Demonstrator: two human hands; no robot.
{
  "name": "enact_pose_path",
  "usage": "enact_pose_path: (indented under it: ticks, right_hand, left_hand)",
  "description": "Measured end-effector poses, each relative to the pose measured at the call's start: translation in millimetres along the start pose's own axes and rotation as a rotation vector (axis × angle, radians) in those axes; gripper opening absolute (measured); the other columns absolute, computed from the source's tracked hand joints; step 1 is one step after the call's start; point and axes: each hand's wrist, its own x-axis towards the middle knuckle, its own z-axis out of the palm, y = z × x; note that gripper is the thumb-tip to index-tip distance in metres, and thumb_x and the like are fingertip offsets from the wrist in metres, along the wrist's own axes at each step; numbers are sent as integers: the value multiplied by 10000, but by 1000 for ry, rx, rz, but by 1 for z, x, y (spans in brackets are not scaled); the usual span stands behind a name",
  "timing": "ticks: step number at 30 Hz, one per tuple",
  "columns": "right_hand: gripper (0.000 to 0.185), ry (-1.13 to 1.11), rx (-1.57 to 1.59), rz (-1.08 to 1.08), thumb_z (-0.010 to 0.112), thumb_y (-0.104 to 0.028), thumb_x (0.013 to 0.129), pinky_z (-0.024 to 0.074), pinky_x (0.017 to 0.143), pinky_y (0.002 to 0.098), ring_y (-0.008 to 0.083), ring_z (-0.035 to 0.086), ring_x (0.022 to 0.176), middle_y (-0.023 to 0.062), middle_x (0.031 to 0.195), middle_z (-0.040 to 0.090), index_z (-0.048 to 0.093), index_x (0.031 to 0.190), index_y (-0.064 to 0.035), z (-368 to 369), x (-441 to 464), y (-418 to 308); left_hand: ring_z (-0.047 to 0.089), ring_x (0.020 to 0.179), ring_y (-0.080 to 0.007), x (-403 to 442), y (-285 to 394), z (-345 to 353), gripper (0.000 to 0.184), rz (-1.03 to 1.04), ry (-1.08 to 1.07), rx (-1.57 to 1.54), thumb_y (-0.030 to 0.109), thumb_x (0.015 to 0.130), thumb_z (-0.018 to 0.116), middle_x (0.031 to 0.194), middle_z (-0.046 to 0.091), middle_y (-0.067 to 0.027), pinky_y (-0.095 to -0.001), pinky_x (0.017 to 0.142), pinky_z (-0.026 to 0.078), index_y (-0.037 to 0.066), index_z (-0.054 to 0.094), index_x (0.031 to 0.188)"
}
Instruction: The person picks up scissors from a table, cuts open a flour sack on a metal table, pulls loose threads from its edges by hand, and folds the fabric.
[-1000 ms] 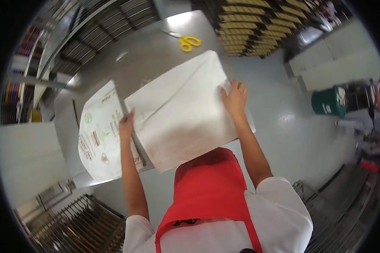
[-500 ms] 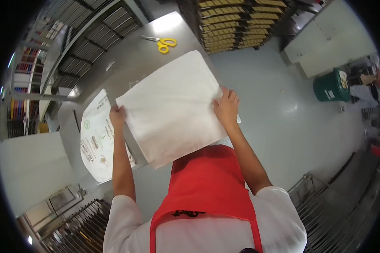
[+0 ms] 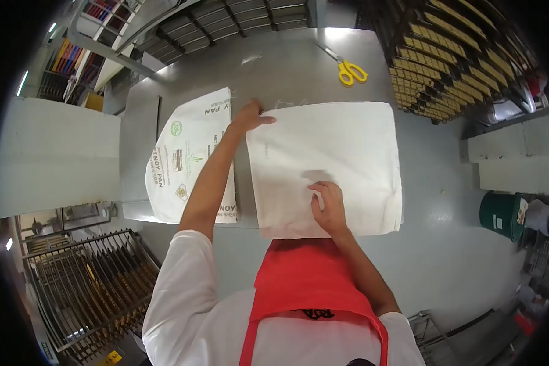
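Note:
A white rectangular stack of cloth-like sacks [image 3: 341,143] lies square on the steel table, its front edge overhanging slightly near the red apron. At its far left corner is my left hand [image 3: 250,117], thumb reaching over the edge and apart from the index finger. My right hand [image 3: 328,206] hovers over the near middle of the white stack, fingers loosely bent and spread, casting a shadow on it. To the left lies a printed flour sack [image 3: 192,158] with green and black lettering, partly covered by my left forearm.
Yellow-handled scissors [image 3: 350,72] rest at the far right of the steel table [image 3: 274,64]. Loose threads lie behind the white stack. A loaded rack [image 3: 448,67] stands at the far right, another rack [image 3: 91,293] at the near left. A green bin [image 3: 500,215] is on the floor.
The white stack, formerly tilted and held at both sides, now lies straight on the table. My right hand has left its right edge for the middle; my left hand has shifted to the far left corner.

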Motion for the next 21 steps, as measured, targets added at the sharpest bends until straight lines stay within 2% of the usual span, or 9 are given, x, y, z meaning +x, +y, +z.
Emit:
enact_pose_path:
  ticks: [2,3,5,8,14,18,21]
  right_hand:
    - [319,-22,36,3,607,28,781,423,949,449,350,553,1075,154,1107,597,619,1086,-65,17,4,-3]
    - [311,-32,48,0,607,28,781,428,941,448,347,557,1061,150,1089,599,616,1079,-62,24,7,-3]
    - [303,-44,54,2,607,29,781,433,932,446,343,562,1046,146,1070,602,613,1071,-58,33,10,2]
    - [293,-9,36,70,609,42,771,451,900,435,340,573,1002,134,1035,610,611,1048,-56,41,9,12]
    - [306,34,34,124,608,79,741,469,849,413,328,583,960,127,999,617,612,1014,-57,47,7,17]
    - [284,26,70,151,618,75,735,469,863,407,317,595,969,119,973,623,616,987,-55,43,8,16]
    - [266,27,82,163,624,74,731,473,870,405,312,602,975,114,959,629,620,965,-53,43,8,16]
  left_hand:
    - [647,1003,-308,18,-8,-5,684,94,-246,-4,491,685,843,1039,685,-185,-371,878,494,-32,649,1079]
    - [647,1003,-308,20,-8,-10,684,87,-251,-10,491,685,843,1039,685,-185,-371,878,494,-32,649,1079]
    - [649,884,-251,30,-8,-17,531,124,-415,-30,449,703,842,893,700,-134,-333,825,489,0,697,946]
    - [637,830,-200,45,-11,-21,429,152,-525,40,401,741,826,831,706,-99,-305,799,483,24,731,920]
    - [640,852,-153,48,-24,-20,340,86,-439,-225,322,840,763,917,737,-74,-292,802,488,43,750,1035]
    - [650,875,-146,47,-20,-27,283,103,-417,-278,279,867,742,935,742,-56,-283,816,493,47,757,1029]
    - [656,902,-129,48,-21,-31,276,28,-468,-436,259,873,737,959,745,-34,-255,813,492,39,755,1039]
